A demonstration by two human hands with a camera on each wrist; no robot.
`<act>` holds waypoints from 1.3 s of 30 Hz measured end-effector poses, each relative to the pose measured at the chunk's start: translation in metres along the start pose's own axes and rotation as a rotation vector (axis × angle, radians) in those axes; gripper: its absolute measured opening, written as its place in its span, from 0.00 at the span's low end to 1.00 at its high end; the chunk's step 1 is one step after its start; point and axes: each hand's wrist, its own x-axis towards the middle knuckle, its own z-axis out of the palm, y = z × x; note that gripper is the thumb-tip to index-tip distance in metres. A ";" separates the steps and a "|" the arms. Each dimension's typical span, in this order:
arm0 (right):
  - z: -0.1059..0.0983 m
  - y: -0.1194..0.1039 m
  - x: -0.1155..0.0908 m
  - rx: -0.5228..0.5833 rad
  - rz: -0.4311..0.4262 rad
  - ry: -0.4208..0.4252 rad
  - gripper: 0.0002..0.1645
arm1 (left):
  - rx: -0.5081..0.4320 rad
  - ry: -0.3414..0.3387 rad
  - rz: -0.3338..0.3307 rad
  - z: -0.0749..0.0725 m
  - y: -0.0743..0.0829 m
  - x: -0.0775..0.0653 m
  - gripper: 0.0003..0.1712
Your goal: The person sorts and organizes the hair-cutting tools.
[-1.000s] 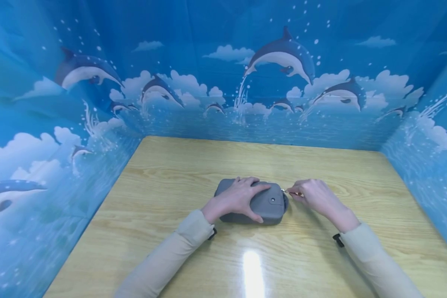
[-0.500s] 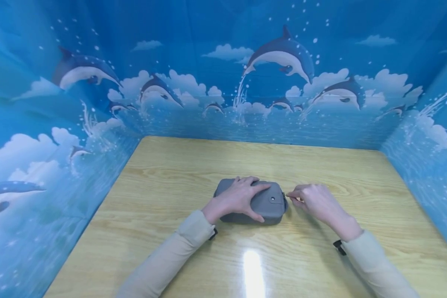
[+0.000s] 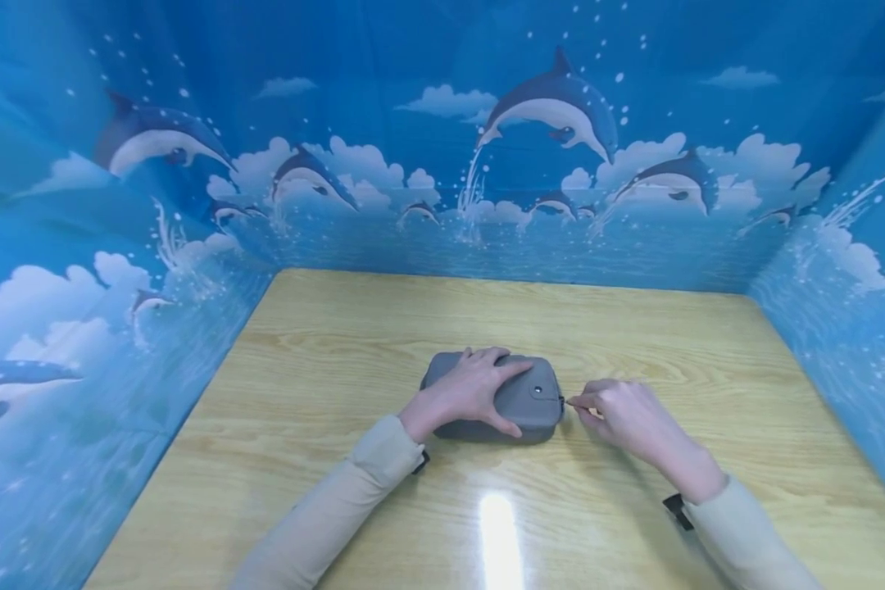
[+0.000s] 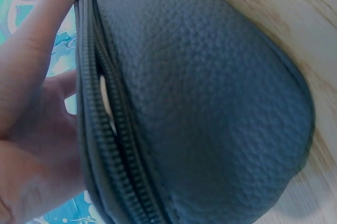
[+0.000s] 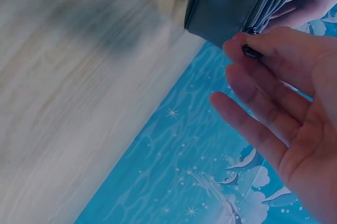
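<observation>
A grey leather-look pouch (image 3: pixel 533 401) lies on the wooden table (image 3: pixel 354 344). My left hand (image 3: pixel 466 392) lies over its top, fingers on the far side and thumb on the near side, holding it down. In the left wrist view the pouch (image 4: pixel 210 103) fills the frame, its zipper (image 4: pixel 105 145) gaping slightly beside my left hand (image 4: pixel 31 108). My right hand (image 3: pixel 577 403) is at the pouch's right end, thumb and forefinger pinching the small zipper pull (image 3: pixel 568 402). The right wrist view shows the dark pull (image 5: pixel 251 51) between those fingertips, against the pouch (image 5: pixel 231 3).
Blue panels (image 3: pixel 560 164) printed with dolphins and clouds wall in the table on the left, back and right. A bright light glare (image 3: pixel 497 533) sits on the wood near the front edge. Both arms wear beige sleeves (image 3: pixel 339 508).
My right hand has drawn the zipper pull round the pouch's right end toward the near side. The left hand has stayed on the pouch.
</observation>
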 end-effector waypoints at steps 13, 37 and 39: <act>-0.002 -0.014 -0.008 0.055 -0.002 0.017 0.08 | 0.004 -0.001 -0.010 -0.001 0.000 0.000 0.62; 0.001 -0.028 -0.012 0.269 -0.020 0.015 0.08 | 0.003 -0.005 -0.009 0.001 0.000 0.000 0.64; 0.000 -0.030 -0.012 0.275 -0.011 0.005 0.08 | 0.005 -0.003 -0.009 0.002 0.001 0.000 0.64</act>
